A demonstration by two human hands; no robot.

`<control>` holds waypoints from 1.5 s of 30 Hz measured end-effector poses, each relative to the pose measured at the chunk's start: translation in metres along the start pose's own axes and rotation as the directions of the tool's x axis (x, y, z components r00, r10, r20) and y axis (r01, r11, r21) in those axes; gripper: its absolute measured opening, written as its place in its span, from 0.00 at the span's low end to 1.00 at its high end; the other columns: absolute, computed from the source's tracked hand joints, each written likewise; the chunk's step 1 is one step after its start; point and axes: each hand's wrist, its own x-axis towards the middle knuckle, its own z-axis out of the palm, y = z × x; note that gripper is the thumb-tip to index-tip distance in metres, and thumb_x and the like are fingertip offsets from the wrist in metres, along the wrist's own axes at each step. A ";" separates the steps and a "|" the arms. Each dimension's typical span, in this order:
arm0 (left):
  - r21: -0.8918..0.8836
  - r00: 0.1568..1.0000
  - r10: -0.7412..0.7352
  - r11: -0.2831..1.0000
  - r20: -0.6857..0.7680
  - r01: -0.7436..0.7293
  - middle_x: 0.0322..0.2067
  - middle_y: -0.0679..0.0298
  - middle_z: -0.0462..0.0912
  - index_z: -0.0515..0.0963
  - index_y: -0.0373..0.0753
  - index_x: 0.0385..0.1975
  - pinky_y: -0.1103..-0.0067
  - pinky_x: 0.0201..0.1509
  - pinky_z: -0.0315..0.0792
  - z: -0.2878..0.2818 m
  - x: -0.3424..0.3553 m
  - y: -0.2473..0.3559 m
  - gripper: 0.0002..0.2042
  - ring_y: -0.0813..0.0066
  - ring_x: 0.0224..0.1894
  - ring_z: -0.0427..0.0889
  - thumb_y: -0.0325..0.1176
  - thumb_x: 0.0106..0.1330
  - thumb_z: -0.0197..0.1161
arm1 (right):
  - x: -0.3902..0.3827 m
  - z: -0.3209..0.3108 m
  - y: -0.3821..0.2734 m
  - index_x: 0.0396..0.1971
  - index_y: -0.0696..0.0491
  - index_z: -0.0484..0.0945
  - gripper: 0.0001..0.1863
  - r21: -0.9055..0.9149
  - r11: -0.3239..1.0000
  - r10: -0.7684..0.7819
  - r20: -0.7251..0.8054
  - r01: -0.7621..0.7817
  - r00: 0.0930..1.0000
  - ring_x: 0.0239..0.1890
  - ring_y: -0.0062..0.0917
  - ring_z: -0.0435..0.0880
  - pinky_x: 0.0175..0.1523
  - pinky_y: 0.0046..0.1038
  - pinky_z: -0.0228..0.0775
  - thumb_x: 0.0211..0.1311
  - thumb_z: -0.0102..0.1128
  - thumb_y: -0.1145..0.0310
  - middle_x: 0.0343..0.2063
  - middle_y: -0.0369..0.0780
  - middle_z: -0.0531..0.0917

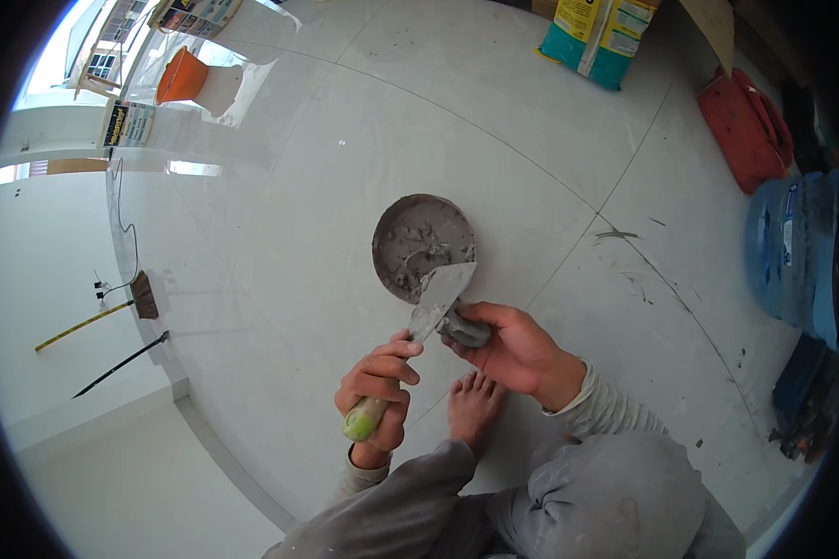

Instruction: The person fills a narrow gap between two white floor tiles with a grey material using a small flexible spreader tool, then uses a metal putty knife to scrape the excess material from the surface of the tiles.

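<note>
A round tub (377, 244) smeared with grey paste stands on the floor ahead of me, with thick, lumpy grey mortar (418, 240) inside. My left hand (378, 387) is closed round the pale, green-ended handle of a putty knife (449, 285). Its wide blade slants up to the right, over the tub's near right rim. Thumb and fingers of my right hand (522, 352) grip a small dark grey rounded piece (466, 329), coated in paste, against or just beside the blade. What that piece is, I cannot make out.
My bare foot (475, 410) is just behind the tools. To the right are a red bag (744, 130), a large blue water bottle (790, 252) and a yellow-and-teal sack (598, 42). An orange bucket (182, 76) stands far left; a brush (144, 296) lies by the wall.
</note>
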 end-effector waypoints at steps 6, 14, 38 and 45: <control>-0.101 0.995 -0.088 0.991 0.048 0.092 0.27 0.63 0.81 0.72 0.40 0.23 0.46 0.69 0.69 0.005 0.008 0.023 0.10 0.56 0.45 0.86 0.13 0.55 0.57 | -0.023 -0.003 0.000 0.50 0.59 0.78 0.12 0.072 0.997 -0.019 -0.008 0.020 1.000 0.50 0.28 0.83 0.60 0.32 0.78 0.74 0.55 0.69 0.48 0.41 0.84; -0.128 0.991 -0.096 0.986 0.095 0.108 0.26 0.63 0.81 0.73 0.41 0.21 0.48 0.69 0.69 -0.008 0.001 0.031 0.10 0.56 0.44 0.86 0.14 0.53 0.59 | -0.031 0.002 -0.006 0.51 0.58 0.78 0.12 0.090 0.996 -0.002 -0.009 0.003 1.000 0.49 0.24 0.83 0.55 0.29 0.77 0.73 0.55 0.70 0.48 0.39 0.85; -0.838 0.821 -0.517 0.316 0.242 0.445 0.21 0.71 0.62 0.64 0.47 0.25 0.69 0.50 0.64 -0.006 0.051 0.053 0.13 0.74 0.31 0.64 0.21 0.39 0.47 | 0.009 -0.024 -0.040 0.60 0.54 0.75 0.21 -0.523 0.773 -0.009 0.557 0.360 0.830 0.56 0.18 0.81 0.63 0.27 0.74 0.70 0.67 0.71 0.52 0.34 0.85; -0.949 0.757 -0.636 0.119 0.152 0.291 0.26 0.68 0.64 0.61 0.44 0.26 0.67 0.56 0.67 0.004 0.053 0.037 0.12 0.72 0.35 0.64 0.20 0.42 0.46 | -0.001 -0.041 -0.012 0.60 0.52 0.73 0.20 -0.154 0.965 -0.089 0.573 0.213 0.815 0.54 0.23 0.84 0.62 0.30 0.75 0.70 0.65 0.74 0.52 0.36 0.84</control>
